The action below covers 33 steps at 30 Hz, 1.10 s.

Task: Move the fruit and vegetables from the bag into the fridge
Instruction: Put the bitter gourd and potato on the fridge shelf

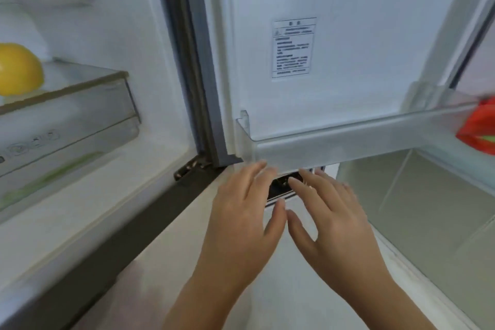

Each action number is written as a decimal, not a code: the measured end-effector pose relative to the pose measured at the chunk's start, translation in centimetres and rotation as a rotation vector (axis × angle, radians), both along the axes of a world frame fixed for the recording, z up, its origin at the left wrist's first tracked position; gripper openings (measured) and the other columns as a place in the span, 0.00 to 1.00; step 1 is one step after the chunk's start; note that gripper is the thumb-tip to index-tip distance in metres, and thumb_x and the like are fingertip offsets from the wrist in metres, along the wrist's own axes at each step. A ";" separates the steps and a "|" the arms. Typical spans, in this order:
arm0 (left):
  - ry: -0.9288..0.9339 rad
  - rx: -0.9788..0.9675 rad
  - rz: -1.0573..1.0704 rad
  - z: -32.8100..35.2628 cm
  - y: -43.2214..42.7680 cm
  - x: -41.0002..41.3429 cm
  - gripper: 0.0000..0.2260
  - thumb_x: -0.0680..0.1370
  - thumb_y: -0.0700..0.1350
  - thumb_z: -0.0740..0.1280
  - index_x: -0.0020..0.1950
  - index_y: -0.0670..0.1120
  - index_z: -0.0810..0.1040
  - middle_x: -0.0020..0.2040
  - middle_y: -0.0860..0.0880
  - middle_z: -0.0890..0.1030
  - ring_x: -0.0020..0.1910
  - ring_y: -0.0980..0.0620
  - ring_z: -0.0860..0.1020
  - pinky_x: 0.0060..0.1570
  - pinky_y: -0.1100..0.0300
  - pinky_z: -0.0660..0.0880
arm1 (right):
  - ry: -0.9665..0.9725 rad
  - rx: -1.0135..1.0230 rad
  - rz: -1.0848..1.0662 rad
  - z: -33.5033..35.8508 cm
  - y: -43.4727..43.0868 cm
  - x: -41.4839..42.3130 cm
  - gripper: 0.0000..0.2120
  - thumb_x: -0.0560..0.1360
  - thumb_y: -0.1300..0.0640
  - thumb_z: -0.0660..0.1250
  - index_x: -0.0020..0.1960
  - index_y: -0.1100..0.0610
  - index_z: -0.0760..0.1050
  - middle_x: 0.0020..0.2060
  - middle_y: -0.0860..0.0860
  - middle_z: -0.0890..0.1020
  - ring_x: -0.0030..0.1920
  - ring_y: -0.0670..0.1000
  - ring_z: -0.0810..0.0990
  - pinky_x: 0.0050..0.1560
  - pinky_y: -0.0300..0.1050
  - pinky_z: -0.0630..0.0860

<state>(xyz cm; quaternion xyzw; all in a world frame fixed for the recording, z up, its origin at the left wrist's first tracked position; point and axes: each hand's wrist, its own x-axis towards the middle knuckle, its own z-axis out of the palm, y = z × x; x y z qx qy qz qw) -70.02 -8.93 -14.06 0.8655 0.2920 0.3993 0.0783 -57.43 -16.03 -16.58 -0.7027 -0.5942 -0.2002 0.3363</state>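
The fridge stands open. A yellow round fruit rests on a glass shelf at the far left inside the fridge. Below that shelf, something green shows through a clear drawer front. A red bag peeks in at the right edge, beyond the door's clear bin. My left hand and my right hand hover side by side below the door bin, palms down, fingers spread, holding nothing. Their thumbs nearly touch.
The open door's white inner wall carries a warning label. A grey door seal and a metal hinge sit between fridge body and door. Pale floor tiles lie below at the right.
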 end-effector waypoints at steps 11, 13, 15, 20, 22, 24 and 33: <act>0.062 0.045 -0.261 -1.1 -10.0 17.6 0.18 0.75 0.51 0.58 0.61 0.45 0.74 0.59 0.48 0.76 0.58 0.50 0.73 0.58 0.58 0.67 | 0.033 0.007 -0.371 -0.5 -13.9 15.6 0.20 0.72 0.51 0.58 0.58 0.60 0.76 0.56 0.58 0.80 0.58 0.61 0.77 0.56 0.63 0.72; 0.070 0.045 -0.316 -1.8 -11.8 20.8 0.18 0.75 0.50 0.58 0.61 0.45 0.74 0.59 0.48 0.76 0.58 0.50 0.72 0.58 0.59 0.67 | 0.035 0.005 -0.429 -0.8 -16.4 18.1 0.20 0.72 0.51 0.58 0.58 0.60 0.76 0.56 0.58 0.80 0.58 0.61 0.77 0.56 0.63 0.73; 0.057 0.037 -0.360 -2.5 -13.5 23.7 0.17 0.74 0.50 0.58 0.59 0.44 0.74 0.57 0.47 0.77 0.57 0.49 0.73 0.58 0.58 0.68 | 0.044 0.009 -0.472 -1.2 -18.5 20.4 0.21 0.72 0.50 0.58 0.58 0.60 0.76 0.56 0.58 0.80 0.58 0.61 0.77 0.55 0.64 0.73; 0.091 0.035 -0.455 -4.6 -16.4 29.3 0.17 0.73 0.50 0.58 0.57 0.44 0.74 0.55 0.47 0.78 0.55 0.49 0.72 0.57 0.57 0.69 | 0.079 0.010 -0.572 -2.5 -22.0 25.1 0.20 0.72 0.50 0.58 0.58 0.61 0.76 0.55 0.58 0.80 0.57 0.61 0.77 0.54 0.63 0.74; 0.109 0.033 -0.493 -5.4 -16.6 31.5 0.16 0.73 0.49 0.58 0.57 0.44 0.74 0.55 0.47 0.78 0.55 0.49 0.73 0.56 0.56 0.70 | 0.099 -0.007 -0.614 -3.1 -22.8 27.1 0.21 0.73 0.50 0.57 0.59 0.60 0.76 0.56 0.58 0.79 0.58 0.61 0.77 0.55 0.64 0.73; 0.111 0.022 -0.530 -6.1 -16.6 34.1 0.16 0.73 0.49 0.58 0.57 0.44 0.75 0.55 0.47 0.78 0.55 0.49 0.72 0.57 0.57 0.68 | 0.111 -0.027 -0.662 -3.5 -23.4 29.6 0.21 0.73 0.50 0.57 0.59 0.61 0.75 0.56 0.59 0.79 0.58 0.62 0.76 0.56 0.64 0.72; 0.096 -0.014 -0.703 -7.7 -14.0 48.8 0.17 0.74 0.50 0.58 0.59 0.44 0.74 0.57 0.47 0.77 0.57 0.48 0.73 0.57 0.54 0.71 | 0.091 -0.085 -0.828 -4.0 -21.0 42.2 0.22 0.72 0.49 0.56 0.59 0.60 0.75 0.57 0.58 0.79 0.60 0.61 0.76 0.58 0.63 0.70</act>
